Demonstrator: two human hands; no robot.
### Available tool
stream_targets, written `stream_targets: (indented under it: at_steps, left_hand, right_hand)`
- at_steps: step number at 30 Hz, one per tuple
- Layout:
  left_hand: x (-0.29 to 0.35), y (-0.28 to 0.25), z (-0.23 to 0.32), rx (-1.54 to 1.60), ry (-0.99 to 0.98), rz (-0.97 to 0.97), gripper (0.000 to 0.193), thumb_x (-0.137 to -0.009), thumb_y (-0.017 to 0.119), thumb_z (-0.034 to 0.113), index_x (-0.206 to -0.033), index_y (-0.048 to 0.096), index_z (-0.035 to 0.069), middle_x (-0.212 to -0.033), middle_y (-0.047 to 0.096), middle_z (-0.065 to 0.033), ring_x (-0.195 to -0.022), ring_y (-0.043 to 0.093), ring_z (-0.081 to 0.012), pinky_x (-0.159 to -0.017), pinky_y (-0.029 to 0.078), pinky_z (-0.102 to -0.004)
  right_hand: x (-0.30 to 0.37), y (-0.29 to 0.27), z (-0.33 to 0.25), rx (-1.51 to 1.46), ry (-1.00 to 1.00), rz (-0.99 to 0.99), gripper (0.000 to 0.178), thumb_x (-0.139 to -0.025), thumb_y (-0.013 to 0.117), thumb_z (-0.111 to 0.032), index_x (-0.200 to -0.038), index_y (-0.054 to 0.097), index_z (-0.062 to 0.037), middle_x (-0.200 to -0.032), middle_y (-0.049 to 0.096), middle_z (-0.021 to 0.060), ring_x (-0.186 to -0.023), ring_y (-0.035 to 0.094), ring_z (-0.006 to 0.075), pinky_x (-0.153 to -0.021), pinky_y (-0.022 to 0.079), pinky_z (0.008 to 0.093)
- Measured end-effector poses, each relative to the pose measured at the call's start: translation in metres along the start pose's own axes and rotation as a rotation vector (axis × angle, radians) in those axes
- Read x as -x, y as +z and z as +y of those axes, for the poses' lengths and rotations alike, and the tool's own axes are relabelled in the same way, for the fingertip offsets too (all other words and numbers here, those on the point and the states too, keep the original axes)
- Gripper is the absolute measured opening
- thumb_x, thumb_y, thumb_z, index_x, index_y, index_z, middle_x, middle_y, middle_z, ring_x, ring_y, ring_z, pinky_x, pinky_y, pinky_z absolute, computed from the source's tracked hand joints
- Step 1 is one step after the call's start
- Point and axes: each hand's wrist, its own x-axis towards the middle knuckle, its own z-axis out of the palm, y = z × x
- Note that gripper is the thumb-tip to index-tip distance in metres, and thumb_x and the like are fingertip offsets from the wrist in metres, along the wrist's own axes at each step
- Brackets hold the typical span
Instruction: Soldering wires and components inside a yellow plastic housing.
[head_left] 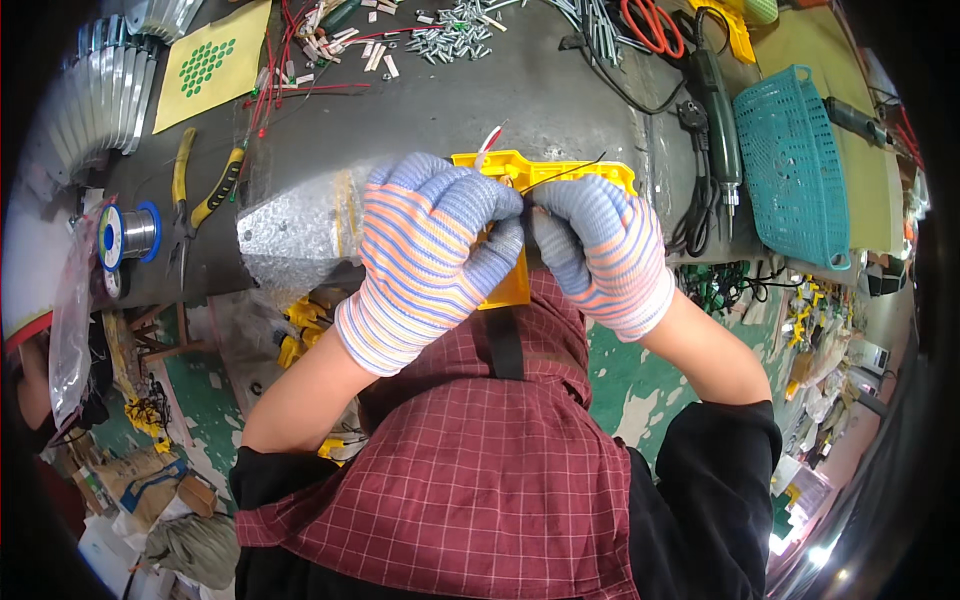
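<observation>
My left hand (430, 250), in a striped knit glove, has its thumb and fingertips pinched together. Facing it, my right hand (605, 250) wears a matching glove and is pinched as well. Their fingertips almost meet over a yellow plastic housing (515, 288) at the table's near edge. A small dark piece (527, 215) shows between the fingertips, too covered to name. From there a thin black wire (570, 172) runs up to the right. A red-and-white wire end (489, 142) sticks up behind my left fingers. The gloves cover the housing's middle.
Bubble wrap (290, 235) lies left of my hands, then pliers (205, 190) and a solder wire spool (130, 235). Screws (450, 38) and red wires (268, 95) are scattered at the back. On the right are a power screwdriver (715, 130) and a teal basket (795, 170).
</observation>
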Motion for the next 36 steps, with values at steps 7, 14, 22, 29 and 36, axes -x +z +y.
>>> stream_targets:
  at_steps: [7, 14, 22, 29, 36]
  left_hand:
    - [0.010, 0.003, 0.007, -0.350, 0.248, 0.140, 0.022, -0.069, 0.074, 0.013, -0.088, 0.064, 0.014, -0.087, 0.063, -0.0032, -0.078, 0.057, -0.0261, -0.072, 0.044, -0.0428]
    - [0.001, -0.001, 0.001, -0.111, 0.179, 0.022, 0.019, -0.067, 0.074, 0.015, -0.082, 0.063, 0.017, -0.078, 0.060, -0.0009, -0.074, 0.057, -0.0241, -0.067, 0.045, -0.0389]
    - [-0.023, -0.029, 0.011, -0.028, 0.126, -0.207, 0.020, -0.069, 0.071, 0.010, -0.087, 0.064, 0.011, -0.094, 0.065, -0.0087, -0.085, 0.061, -0.0285, -0.074, 0.048, -0.0400]
    - [-0.076, -0.006, 0.003, 0.033, -0.103, -0.538, 0.034, -0.082, 0.069, 0.026, -0.110, 0.067, 0.008, -0.126, 0.058, -0.0159, -0.120, 0.053, -0.0284, -0.103, 0.039, -0.0372]
    - [-0.082, 0.007, -0.002, 0.526, -0.522, -0.657, 0.015, -0.087, 0.066, 0.012, -0.098, 0.067, 0.001, -0.112, 0.062, -0.0093, -0.102, 0.060, -0.0164, -0.091, 0.047, -0.0301]
  right_hand:
    - [-0.006, -0.021, 0.017, -0.188, -0.014, -0.369, 0.020, -0.089, 0.062, -0.014, -0.104, 0.062, -0.0008, -0.078, 0.064, 0.0122, -0.070, 0.063, 0.0263, -0.067, 0.051, 0.0355]
    - [0.042, -0.026, -0.006, -0.723, 0.686, 0.163, 0.011, -0.093, 0.062, -0.010, -0.097, 0.065, 0.0006, -0.085, 0.067, 0.0043, -0.079, 0.061, 0.0096, -0.075, 0.050, 0.0264]
    - [0.047, -0.019, -0.008, -0.754, 0.781, 0.511, 0.025, -0.087, 0.070, -0.004, -0.111, 0.064, 0.0020, -0.091, 0.070, 0.0071, -0.086, 0.065, 0.0118, -0.079, 0.052, 0.0254]
    - [0.054, 0.002, -0.003, -0.362, 0.555, 0.547, 0.014, -0.082, 0.072, -0.006, -0.095, 0.067, -0.0043, -0.083, 0.065, 0.0089, -0.073, 0.061, 0.0260, -0.071, 0.047, 0.0360]
    - [0.024, 0.005, 0.003, -0.072, 0.316, 0.596, 0.009, -0.077, 0.070, -0.006, -0.086, 0.068, -0.0052, -0.075, 0.063, 0.0095, -0.071, 0.059, 0.0298, -0.067, 0.044, 0.0391]
